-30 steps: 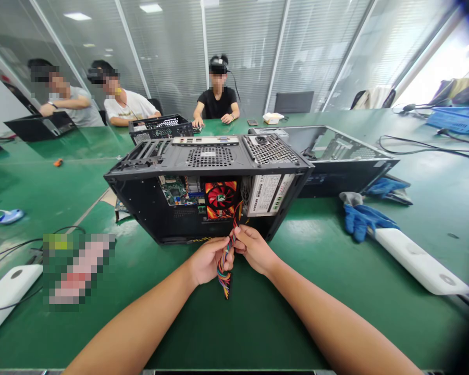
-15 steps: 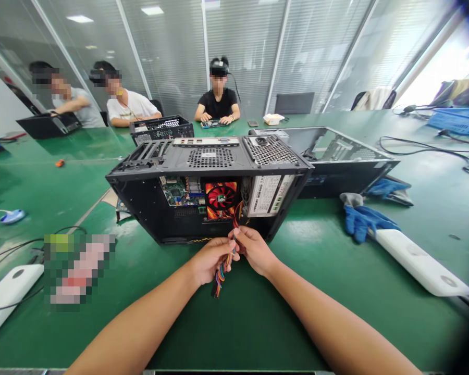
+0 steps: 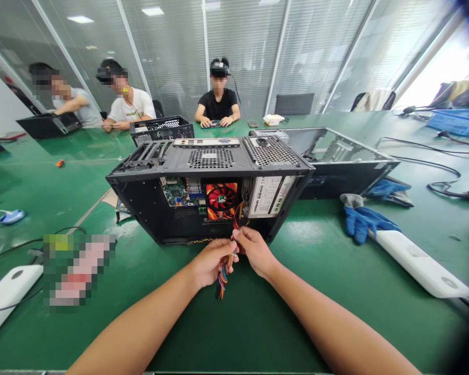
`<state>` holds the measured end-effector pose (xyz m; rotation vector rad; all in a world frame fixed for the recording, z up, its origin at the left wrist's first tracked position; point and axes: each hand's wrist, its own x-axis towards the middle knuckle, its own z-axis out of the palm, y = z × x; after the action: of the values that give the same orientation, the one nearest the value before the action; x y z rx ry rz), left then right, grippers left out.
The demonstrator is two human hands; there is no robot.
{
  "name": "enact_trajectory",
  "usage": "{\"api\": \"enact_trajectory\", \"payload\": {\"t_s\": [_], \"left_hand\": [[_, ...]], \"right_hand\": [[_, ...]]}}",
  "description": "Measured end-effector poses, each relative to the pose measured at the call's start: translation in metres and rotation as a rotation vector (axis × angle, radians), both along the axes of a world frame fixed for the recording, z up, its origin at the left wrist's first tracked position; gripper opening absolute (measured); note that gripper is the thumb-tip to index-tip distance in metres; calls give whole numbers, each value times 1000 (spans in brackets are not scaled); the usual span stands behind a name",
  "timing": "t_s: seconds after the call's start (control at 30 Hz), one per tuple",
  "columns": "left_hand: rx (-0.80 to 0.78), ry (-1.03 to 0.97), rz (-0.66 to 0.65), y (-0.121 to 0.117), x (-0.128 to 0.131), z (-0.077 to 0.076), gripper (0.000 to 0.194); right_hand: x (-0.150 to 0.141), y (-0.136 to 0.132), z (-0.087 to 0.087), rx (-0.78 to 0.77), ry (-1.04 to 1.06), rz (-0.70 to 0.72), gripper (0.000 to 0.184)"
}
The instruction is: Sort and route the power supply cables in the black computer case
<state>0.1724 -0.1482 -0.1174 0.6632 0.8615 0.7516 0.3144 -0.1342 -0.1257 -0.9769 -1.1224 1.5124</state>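
A bundle of coloured cables (image 3: 223, 275) runs out of an open black computer case (image 3: 140, 208) toward me. My left hand (image 3: 214, 259) is closed around the bundle, and its loose end with a dark connector hangs below the fingers. Just beside it, my right hand (image 3: 252, 249) pinches the same bundle higher up, near the case. Inside the case I see a red fan (image 3: 221, 200), a green motherboard (image 3: 175, 194) and a white-labelled power supply (image 3: 269, 195). What lies between the fingertips is partly hidden.
Behind on the right stands another open case (image 3: 347, 174). Blue gloves (image 3: 359, 219) and a white power strip (image 3: 422, 263) lie to the right, another power strip (image 3: 13, 297) to the left. Across the table sit several people, one behind a black case frame (image 3: 162, 129).
My hands stay on the cables almost unmoved; the loose end has swung slightly right. A cable at the far right has shifted. Across the table, the person in white has changed posture.
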Motion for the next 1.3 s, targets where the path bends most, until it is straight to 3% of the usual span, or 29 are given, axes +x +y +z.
{"api": "enact_trajectory", "payload": {"t_s": [0.3, 0.6, 0.83, 1.07, 1.3], "left_hand": [[-33, -53, -34, 1, -3, 1, 30], [-52, -35, -25, 3, -4, -1, 29], [19, 18, -7, 2, -1, -5, 35], [-40, -22, -34, 3, -3, -1, 30], [-7, 7, -32, 0, -1, 1, 31]], "right_hand": [[0, 0, -1, 45, -58, 0, 45], [5, 3, -7, 203, -342, -104, 45], [2, 2, -7, 133, -235, -110, 47], [1, 0, 2, 79, -131, -39, 46], [3, 3, -5, 106, -187, -38, 46]]}}
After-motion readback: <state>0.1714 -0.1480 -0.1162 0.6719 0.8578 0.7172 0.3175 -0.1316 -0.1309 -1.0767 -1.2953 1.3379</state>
